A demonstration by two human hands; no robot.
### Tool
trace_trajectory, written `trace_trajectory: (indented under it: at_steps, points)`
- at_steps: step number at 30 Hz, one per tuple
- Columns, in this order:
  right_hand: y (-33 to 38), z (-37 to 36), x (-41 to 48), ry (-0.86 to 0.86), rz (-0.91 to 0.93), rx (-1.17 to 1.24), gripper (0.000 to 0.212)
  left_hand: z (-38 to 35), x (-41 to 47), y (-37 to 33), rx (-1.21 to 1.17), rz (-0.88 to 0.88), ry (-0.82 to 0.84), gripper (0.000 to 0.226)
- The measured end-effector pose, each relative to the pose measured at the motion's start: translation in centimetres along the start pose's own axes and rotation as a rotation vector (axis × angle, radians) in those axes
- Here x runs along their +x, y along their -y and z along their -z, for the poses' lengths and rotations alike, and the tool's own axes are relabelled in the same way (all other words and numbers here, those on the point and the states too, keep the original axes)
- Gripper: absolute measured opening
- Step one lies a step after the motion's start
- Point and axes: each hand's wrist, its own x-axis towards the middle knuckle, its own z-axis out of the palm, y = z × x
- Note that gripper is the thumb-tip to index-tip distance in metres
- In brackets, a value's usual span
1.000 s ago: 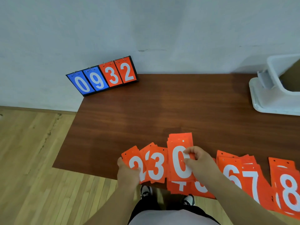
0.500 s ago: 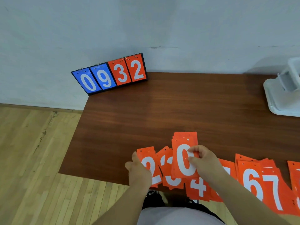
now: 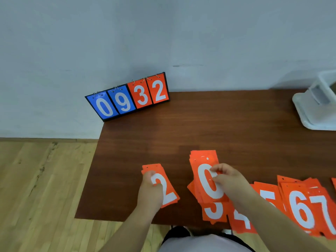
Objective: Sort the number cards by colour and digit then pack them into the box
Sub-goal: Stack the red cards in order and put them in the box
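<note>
left hand [image 3: 151,190] palm-down, gripping 2 card stack [image 3: 163,186] | right hand [image 3: 229,180] pinching 0 card stack [image 3: 205,171]

On the brown table [image 3: 218,124], the left hand [image 3: 151,191] grips a "2" card [image 3: 166,188] near the front edge. The right hand [image 3: 231,182] pinches a "0" stack [image 3: 205,171]. A scoreboard [image 3: 129,96] stands at the back left corner.

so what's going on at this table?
A person is sorting orange number cards on a wooden table. The left hand holds the 2 cards, apart from the rest. The right hand grips the 0 stack. Piles showing 3 to 7 lie along the near edge. A scoreboard reads 0932; the white box sits far right.
</note>
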Motion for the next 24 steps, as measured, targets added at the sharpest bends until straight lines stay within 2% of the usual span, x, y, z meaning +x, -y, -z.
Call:
trace_trajectory:
  at_steps: [4, 7, 9, 11, 12, 14, 16, 19, 22, 24]
  points:
    - [1.2, -1.1, -1.4, 0.033, -0.004, 0.220, 0.023, -0.9, -2.1, -3.8, -0.113, -0.173, 0.256, 0.048]
    - [1.1, -1.8, -2.5, -0.043, 0.088, 0.048, 0.016, -1.8, -3.7, -5.7, -0.255, -0.285, 0.400, 0.038]
    - [0.4, -1.9, -2.9, -0.056, 0.082, 0.095, 0.015, -2.2, -4.3, -6.7, -0.291, -0.302, 0.481, 0.028]
    - [-0.6, -1.4, -3.3, 0.023, 0.049, 0.314, 0.016, -3.0, -4.5, -7.1, -0.315, -0.292, 0.559, 0.020]
    - [-1.0, -1.1, -3.5, 0.070, 0.038, 0.405, 0.016, -3.4, -4.7, -7.3, -0.329, -0.269, 0.591, 0.020]
    - [-1.8, -0.2, -4.1, 0.074, 0.063, 0.419, 0.016, -4.4, -4.9, -7.2, -0.359, -0.223, 0.633, 0.023]
    - [-2.4, 0.9, -4.2, -0.084, 0.115, 0.277, 0.016, -5.7, -4.7, -6.7, -0.290, -0.219, 0.610, 0.032]
    - [-3.7, 3.7, -3.6, -0.324, 0.121, 0.176, 0.017, -7.6, -3.2, -4.8, 0.043, -0.204, 0.329, 0.058]
    - [-5.5, 6.4, -3.3, -0.392, 0.127, 0.193, 0.018, -9.6, -2.6, -2.0, 0.332, -0.081, 0.189, 0.091]
    - [-7.0, 7.9, -3.5, -0.370, 0.124, 0.184, 0.018, -11.8, -3.5, -0.7, 0.462, -0.024, 0.138, 0.101]
